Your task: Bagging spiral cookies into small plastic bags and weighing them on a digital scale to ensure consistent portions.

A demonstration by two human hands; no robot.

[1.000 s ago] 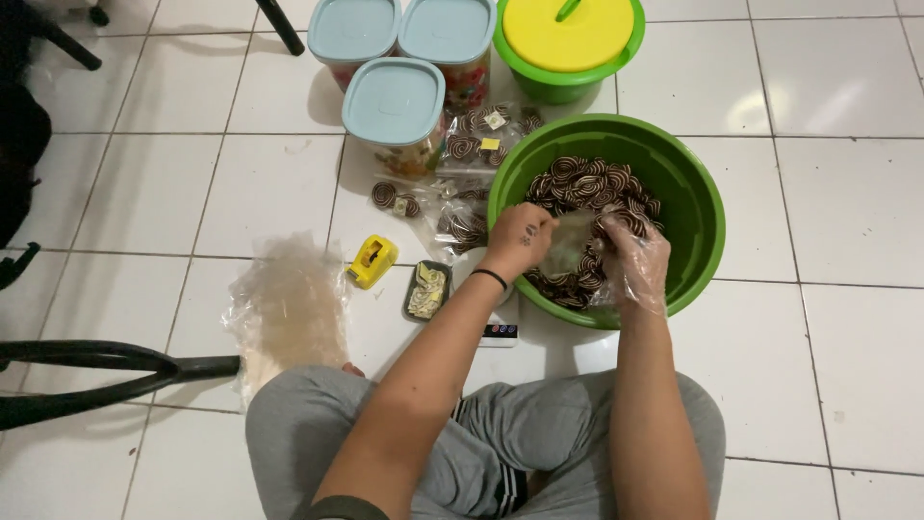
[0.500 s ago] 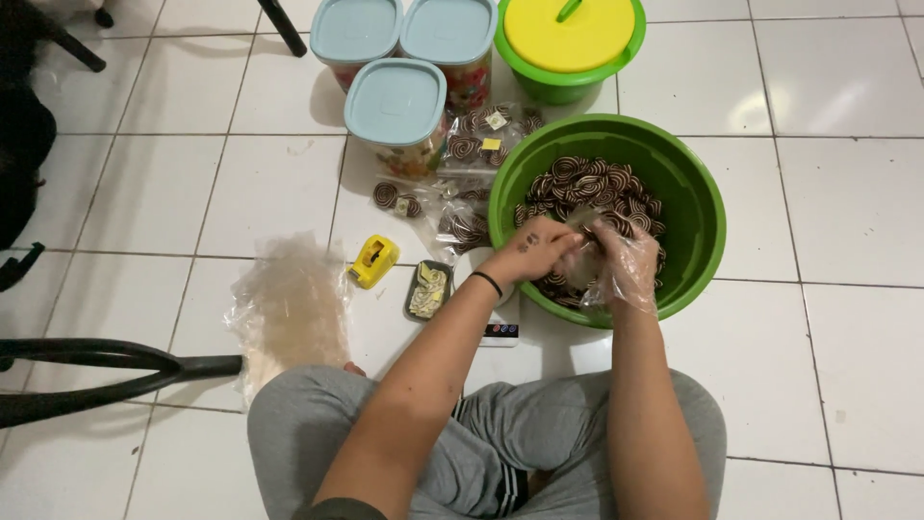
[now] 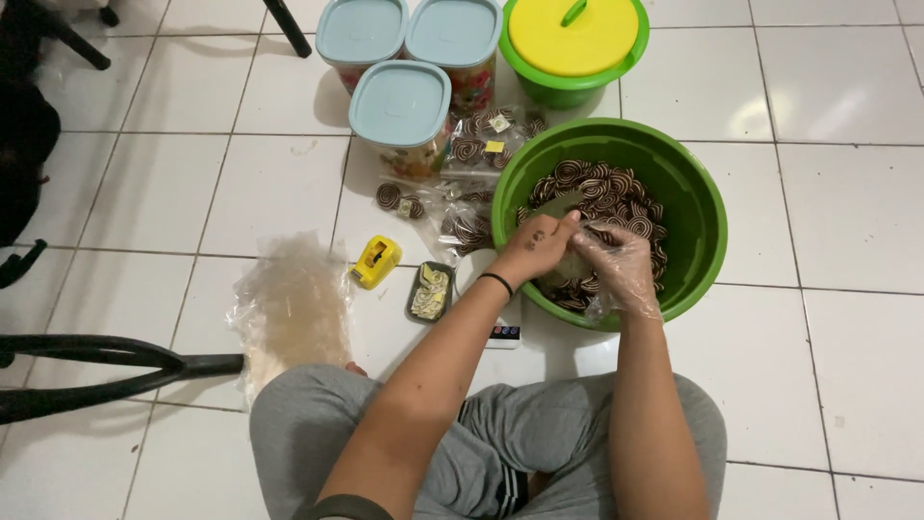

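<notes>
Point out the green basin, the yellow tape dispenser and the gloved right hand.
green basin [image 3: 707,207], head view, bare inner wall at right.
yellow tape dispenser [image 3: 376,262], head view, middle of its body.
right hand [image 3: 621,262], head view, back of the glove.

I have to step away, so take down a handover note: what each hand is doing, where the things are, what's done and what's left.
Left hand: bare, inside the green basin, holding a clear bag open.
Right hand: in a clear plastic glove, over the spiral cookies at the bag's mouth.
Around: filled cookie bags lie left of the basin; pile of empty bags, yellow tape dispenser, three lidded tubs.
Done: several bags packed. Left: many cookies remain loose in the basin.
</notes>
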